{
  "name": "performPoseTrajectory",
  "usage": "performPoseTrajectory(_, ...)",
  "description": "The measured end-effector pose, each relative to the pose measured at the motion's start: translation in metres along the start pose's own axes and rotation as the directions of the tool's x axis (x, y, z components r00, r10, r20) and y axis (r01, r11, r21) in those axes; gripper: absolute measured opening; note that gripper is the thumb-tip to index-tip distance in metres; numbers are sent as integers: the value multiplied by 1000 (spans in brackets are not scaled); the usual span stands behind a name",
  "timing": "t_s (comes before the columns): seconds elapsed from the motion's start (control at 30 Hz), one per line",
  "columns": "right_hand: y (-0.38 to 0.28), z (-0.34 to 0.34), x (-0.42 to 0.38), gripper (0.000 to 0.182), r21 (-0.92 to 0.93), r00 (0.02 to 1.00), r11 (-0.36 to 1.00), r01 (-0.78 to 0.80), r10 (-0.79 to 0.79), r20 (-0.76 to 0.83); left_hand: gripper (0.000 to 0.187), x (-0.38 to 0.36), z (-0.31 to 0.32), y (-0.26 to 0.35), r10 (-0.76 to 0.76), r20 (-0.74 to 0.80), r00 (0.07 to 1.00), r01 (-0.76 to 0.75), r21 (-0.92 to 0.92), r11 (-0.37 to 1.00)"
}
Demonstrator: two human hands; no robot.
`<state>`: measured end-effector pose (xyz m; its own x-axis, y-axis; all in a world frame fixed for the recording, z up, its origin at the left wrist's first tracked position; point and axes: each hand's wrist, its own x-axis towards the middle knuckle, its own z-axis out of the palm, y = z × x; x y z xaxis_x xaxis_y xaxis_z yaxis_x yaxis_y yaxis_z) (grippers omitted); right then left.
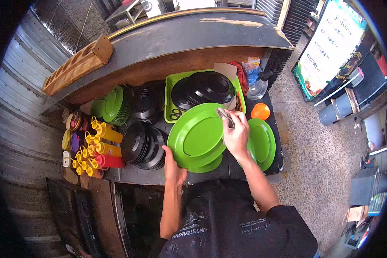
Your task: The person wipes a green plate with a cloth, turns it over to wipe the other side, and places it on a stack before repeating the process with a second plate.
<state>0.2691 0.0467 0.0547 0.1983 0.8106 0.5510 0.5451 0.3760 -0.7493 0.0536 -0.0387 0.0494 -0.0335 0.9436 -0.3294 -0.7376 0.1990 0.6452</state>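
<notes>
A green oval plate is tilted up in front of me over the counter. My left hand grips its lower left edge, thumb on the upper face. At the plate's upper right rim, my right hand is closed around a greyish cloth that touches the rim. Beneath the held plate, part of another green plate shows. To the right of my right hand lies a further green plate, partly covered by my forearm.
A green tray with black plates stands behind. Leftward are stacked black plates, stacked green plates and several yellow-capped squeeze bottles. An orange bowl and a clear spray bottle are at right. A raised ledge runs along the back.
</notes>
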Motion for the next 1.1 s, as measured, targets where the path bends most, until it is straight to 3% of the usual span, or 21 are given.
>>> performPoseTrajectory(0.07, -8, -1, 4, 40, -83, 997, 996, -21, 28, 78, 78, 0, 1, 0, 23, -10, 1000, -23, 58, 998)
performPoseTrajectory(0.13, -20, 1, 6, 43, -95, 988, 994, 57, -42, 146, 77, -1, 4, 3, 46, -22, 999, -44, 117, 992)
performPoseTrajectory(0.2, -29, 10, 2, 44, -81, 966, 986, 145, -123, 227, 75, -5, 7, 9, -41, 39, 998, 32, 222, 974)
performPoseTrajectory(0.3, -66, 18, -14, 37, -33, 898, 959, 280, -250, 361, 72, 1, 5, -10, -34, -17, 999, 37, 252, 967)
performPoseTrajectory(0.37, -80, 25, -29, 32, 50, 821, 904, 425, -408, 400, 67, 7, 3, -19, -1, -42, 999, 8, 163, 987)
performPoseTrajectory(0.4, -87, 27, -39, 32, 15, 806, 894, 448, -411, 427, 66, 10, 3, -21, 35, -4, 999, -35, -2, 999)
performPoseTrajectory(0.43, -86, 31, -46, 43, 7, 796, 890, 455, -410, 446, 65, 12, 3, -21, 78, 27, 997, -72, -170, 983)
performPoseTrajectory(0.5, -83, 30, -50, 45, 90, 776, 893, 441, -430, 461, 66, 11, 0, -15, 94, 34, 995, -87, -162, 983)
performPoseTrajectory(0.6, -69, 30, -56, 48, 219, 730, 853, 474, -520, 444, 66, 13, -1, -1, 118, -165, 979, -131, -74, 989)
performPoseTrajectory(0.7, -52, 21, -56, 49, 244, 752, 857, 454, -515, 412, 69, 17, -4, 8, 179, -175, 968, -216, -223, 950)
performPoseTrajectory(0.73, -43, 18, -52, 43, 195, 755, 857, 477, -513, 410, 70, 17, -10, 12, 179, -98, 979, -200, -284, 938)
performPoseTrajectory(0.97, 15, -5, -16, 63, 4, 845, 879, 477, -460, 273, 73, 5, -9, 13, 113, -87, 990, -133, -281, 951)
performPoseTrajectory(1.03, 25, -6, 0, 60, -108, 888, 893, 437, -410, 208, 72, 5, -12, 10, 83, -45, 996, -91, -238, 967)
performPoseTrajectory(1.1, 25, -9, 12, 46, -78, 948, 959, 272, -253, 194, 73, 0, -5, 7, 73, -36, 997, -78, -173, 982)
